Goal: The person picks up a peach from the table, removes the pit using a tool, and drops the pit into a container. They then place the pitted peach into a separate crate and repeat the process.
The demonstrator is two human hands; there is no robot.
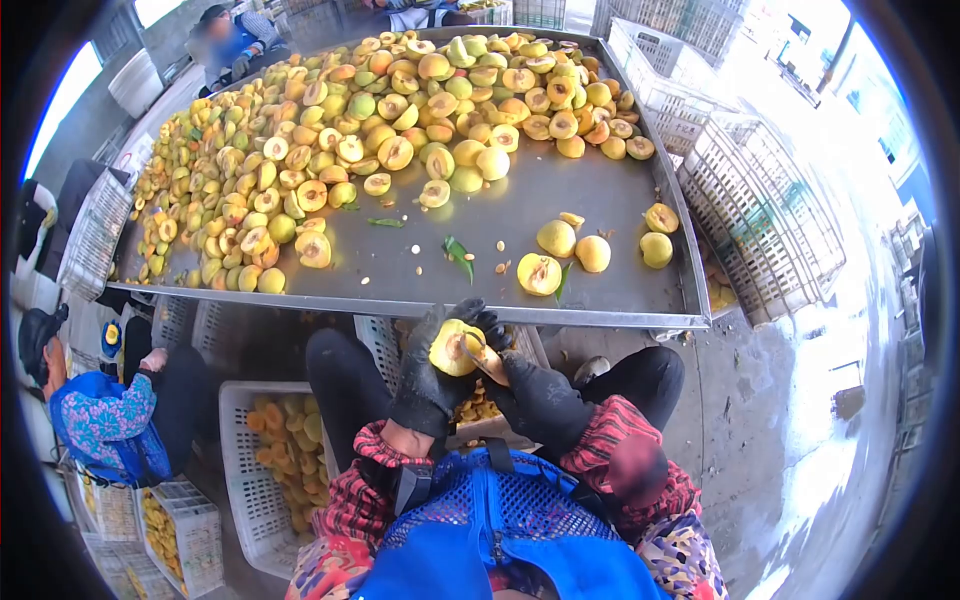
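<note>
My left hand [424,372], in a black glove, is closed around a yellow peach half [448,350] just off the table's front edge. The cut face is turned up toward me. My right hand [540,392], also black-gloved, grips a small pitting tool [488,364] with its tip at the fruit's flesh. The tool's exact shape is partly hidden by the fingers. Past my hands, a cut peach [539,274] and several more peaches lie on the metal table [610,292], with a green leaf [459,257] and loose pits.
A large heap of halved peaches [395,152] covers the table's far and left parts. Below, a white crate [240,500] holds fruit pieces. Stacked crates [765,215] stand at the right. A co-worker [110,415] sits at the left; another person [232,50] is across the table.
</note>
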